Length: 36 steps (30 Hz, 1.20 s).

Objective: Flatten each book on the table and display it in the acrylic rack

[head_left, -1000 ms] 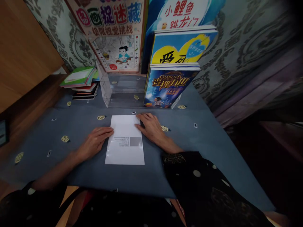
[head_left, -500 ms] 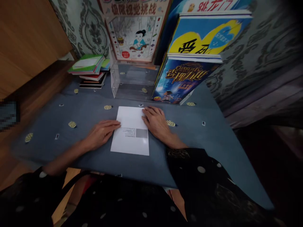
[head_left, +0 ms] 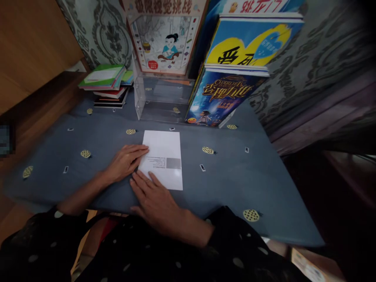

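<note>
Blue-cloth table (head_left: 235,176) carries white sheet (head_left: 164,149), book stack (head_left: 107,84), clear stand (head_left: 158,103), upright books (head_left: 223,94).

Clear acrylic stand (head_left: 152,100) on the blue tablecloth (head_left: 241,176) — to its left a stack of books (head_left: 107,84) (green one on top), to its right upright picture books (head_left: 219,96).

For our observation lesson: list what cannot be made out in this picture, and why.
All head view.
Print on the white sheet: too small.
Sheet's near left corner: under the right hand.
Title of the topmost blue book: cut by the top edge.
At the left edge, a pixelated patch.
</note>
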Motion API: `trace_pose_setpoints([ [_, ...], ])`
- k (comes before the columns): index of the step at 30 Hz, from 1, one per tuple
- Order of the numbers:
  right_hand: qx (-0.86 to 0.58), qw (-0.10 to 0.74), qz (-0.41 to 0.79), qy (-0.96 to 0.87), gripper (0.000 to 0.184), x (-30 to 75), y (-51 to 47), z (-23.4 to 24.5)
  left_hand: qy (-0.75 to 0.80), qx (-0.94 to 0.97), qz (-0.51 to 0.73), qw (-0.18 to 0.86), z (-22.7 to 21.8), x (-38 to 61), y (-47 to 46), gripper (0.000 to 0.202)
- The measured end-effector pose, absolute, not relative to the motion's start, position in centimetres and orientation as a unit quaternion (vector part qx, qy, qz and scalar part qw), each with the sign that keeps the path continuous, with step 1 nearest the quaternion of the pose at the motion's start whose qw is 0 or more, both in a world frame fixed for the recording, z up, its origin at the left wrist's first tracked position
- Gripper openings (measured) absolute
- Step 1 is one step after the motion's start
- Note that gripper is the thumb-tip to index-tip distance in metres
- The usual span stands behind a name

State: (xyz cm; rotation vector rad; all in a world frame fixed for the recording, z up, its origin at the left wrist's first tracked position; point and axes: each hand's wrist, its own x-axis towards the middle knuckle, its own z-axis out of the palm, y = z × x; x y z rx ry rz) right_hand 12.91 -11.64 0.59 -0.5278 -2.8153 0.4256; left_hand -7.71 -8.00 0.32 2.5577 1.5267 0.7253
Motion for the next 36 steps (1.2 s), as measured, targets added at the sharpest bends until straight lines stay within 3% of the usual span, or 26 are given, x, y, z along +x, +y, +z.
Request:
trace_pose_setpoints([
  [17,-0.320,0.147,0.128,-0.927,0.073,21.4,-13.3,-0.5,0.512,0.838,0.189,-0.010,0.4,-7.0,-8.8,0.035],
  [22,-0.332,0.141,0.111,-0.926,0.068,22.3,-13.0,-0.4,0.516,0.843,0.151,0.018,0.7,-7.1,-8.5,0.040],
  [30,-0.328,0.152,0.111,-0.926,0.072,22.2,-13.0,-0.3,0.513,0.856,0.025,0.059,0.9,-6.5,-3.5,0.065],
  [36,-0.333,0.154,0.130,-0.921,0.073,22.3,-13.0,-0.7,0.439,0.893,0.016,0.100,0.8,-2.7,-2.2,0.060],
])
